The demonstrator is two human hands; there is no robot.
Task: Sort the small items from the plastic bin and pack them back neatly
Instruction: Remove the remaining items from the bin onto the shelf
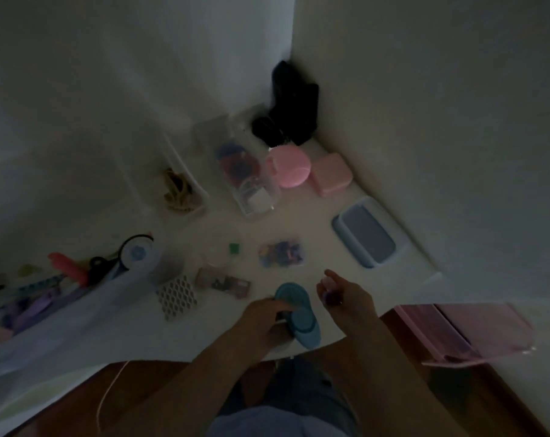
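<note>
Both hands mid-sort at six o'clock on white desk (317,222): left hand (264,320) grip clamped on round teal plastic case (299,313), right hand (346,298) pinching small purple item (330,298); next, likely seat it inside the case.

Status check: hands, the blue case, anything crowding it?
Left hand gripping teal-blue case at table edge. Right hand pinching small purple item, clear of case. Small packets nearby, not touching.

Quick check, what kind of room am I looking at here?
Probably a dim corner at home: a white table against bare walls, wood floor below, and small cases like the round pink case spread out for sorting.
</note>
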